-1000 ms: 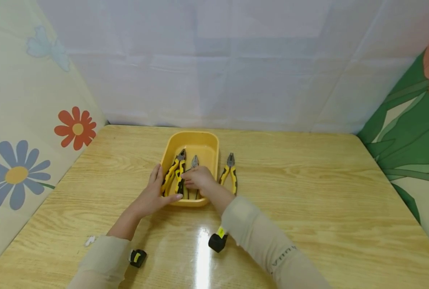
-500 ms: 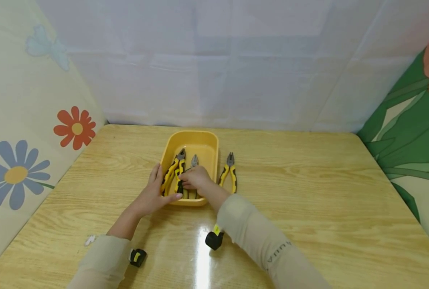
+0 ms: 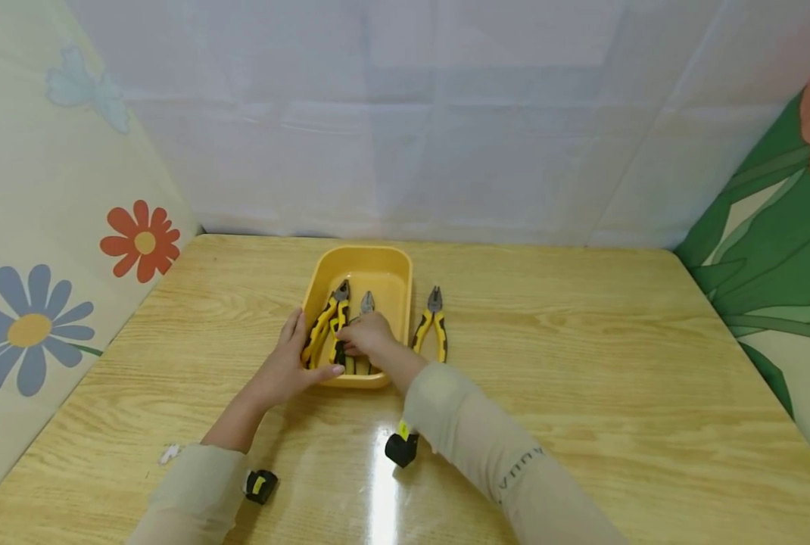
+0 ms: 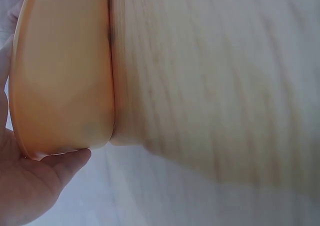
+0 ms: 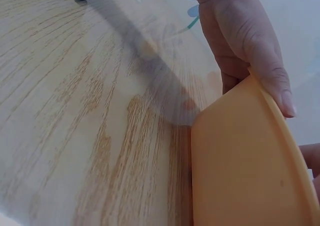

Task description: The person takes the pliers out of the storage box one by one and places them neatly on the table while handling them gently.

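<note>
Yellow, round-cornered plastic tray (image 3: 364,261) is sitting left of centre near the far edge of the wood-grained bench (image 3: 582,363); left hand (image 3: 288,367), spread wide, is resting straight fingers along its left wall, thumb at its near rim. Right hand (image 3: 371,337), fingers bent, is partly covering grey-headed metal pliers (image 3: 367,303) inside; cannot tell whether it is gripping them. Yellow-and-black-handled pliers (image 3: 435,301) are lying just beside the tray's right edge.
</note>
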Demonstrator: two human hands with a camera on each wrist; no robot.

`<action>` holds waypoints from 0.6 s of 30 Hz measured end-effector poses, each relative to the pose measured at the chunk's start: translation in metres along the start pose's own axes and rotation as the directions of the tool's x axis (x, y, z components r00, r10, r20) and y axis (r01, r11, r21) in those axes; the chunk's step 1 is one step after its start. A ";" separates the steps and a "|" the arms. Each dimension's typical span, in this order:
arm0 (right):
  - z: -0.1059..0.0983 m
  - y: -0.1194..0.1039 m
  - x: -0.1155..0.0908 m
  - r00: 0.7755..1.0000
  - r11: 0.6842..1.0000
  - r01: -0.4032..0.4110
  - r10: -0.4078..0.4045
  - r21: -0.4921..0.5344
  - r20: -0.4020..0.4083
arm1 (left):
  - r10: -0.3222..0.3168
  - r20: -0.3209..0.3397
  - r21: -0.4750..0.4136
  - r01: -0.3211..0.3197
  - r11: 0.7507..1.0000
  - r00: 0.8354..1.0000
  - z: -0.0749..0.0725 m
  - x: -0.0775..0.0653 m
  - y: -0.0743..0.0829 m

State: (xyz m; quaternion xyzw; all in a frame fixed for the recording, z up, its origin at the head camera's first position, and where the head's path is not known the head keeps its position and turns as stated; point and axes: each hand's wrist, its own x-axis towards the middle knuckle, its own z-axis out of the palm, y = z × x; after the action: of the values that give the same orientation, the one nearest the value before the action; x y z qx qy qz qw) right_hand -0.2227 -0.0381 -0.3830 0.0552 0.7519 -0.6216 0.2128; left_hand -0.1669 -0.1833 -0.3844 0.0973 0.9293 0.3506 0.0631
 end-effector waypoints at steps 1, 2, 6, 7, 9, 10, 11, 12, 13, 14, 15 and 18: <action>0.001 0.000 0.001 1.000 1.000 0.005 -0.005 -0.014 -0.006 | -0.002 -0.004 0.001 0.002 1.000 1.000 0.000 0.000 0.000; 0.002 0.000 0.001 1.000 1.000 0.007 -0.007 -0.030 -0.014 | -0.002 -0.008 0.004 0.002 1.000 1.000 0.000 0.000 0.000; 0.005 -0.002 0.004 0.998 0.996 0.002 -0.008 -0.094 -0.056 | -0.002 -0.016 0.006 0.002 1.000 1.000 -0.001 0.000 0.001; 0.006 -0.003 0.004 0.998 0.994 -0.001 -0.006 -0.110 -0.064 | -0.001 -0.018 0.006 0.001 1.000 1.000 -0.001 0.000 0.001; 0.007 -0.003 0.006 0.997 0.990 -0.007 -0.004 -0.143 -0.076 | 0.001 -0.019 0.003 -0.001 1.000 1.000 -0.001 0.000 0.001; 0.007 -0.003 0.006 0.997 0.988 -0.009 -0.004 -0.155 -0.078 | 0.001 -0.019 0.002 -0.001 1.000 1.000 -0.001 0.000 0.001; 0.007 -0.003 0.007 0.997 0.987 -0.011 -0.002 -0.162 -0.078 | 0.003 -0.020 0.000 -0.003 1.000 1.000 -0.001 0.000 0.000; 0.008 -0.003 0.008 0.997 0.985 -0.013 -0.001 -0.171 -0.078 | 0.004 -0.020 0.001 -0.004 1.000 1.000 -0.001 0.000 0.000; 0.008 -0.003 0.009 0.997 0.984 -0.015 0.001 -0.179 -0.078 | 0.005 -0.020 0.000 -0.005 1.000 1.000 -0.001 0.000 0.000; 0.008 -0.003 0.010 0.997 0.983 -0.017 0.003 -0.182 -0.077 | 0.005 -0.019 -0.001 -0.005 1.000 1.000 -0.001 0.000 0.000; 0.008 -0.002 0.010 0.997 0.984 -0.018 0.005 -0.179 -0.076 | 0.005 -0.019 -0.002 -0.005 1.000 1.000 0.000 0.000 0.000; 0.008 -0.002 0.010 0.997 0.981 -0.017 0.003 -0.192 -0.074 | 0.003 -0.016 -0.002 -0.003 1.000 1.000 0.000 0.000 0.000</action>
State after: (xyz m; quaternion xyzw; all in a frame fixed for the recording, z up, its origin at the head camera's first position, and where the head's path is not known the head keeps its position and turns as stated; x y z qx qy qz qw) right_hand -0.2309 -0.0482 -0.3861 0.0610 0.8156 -0.5423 0.1923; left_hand -0.1672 -0.1839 -0.3843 0.0958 0.9293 0.3524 0.0555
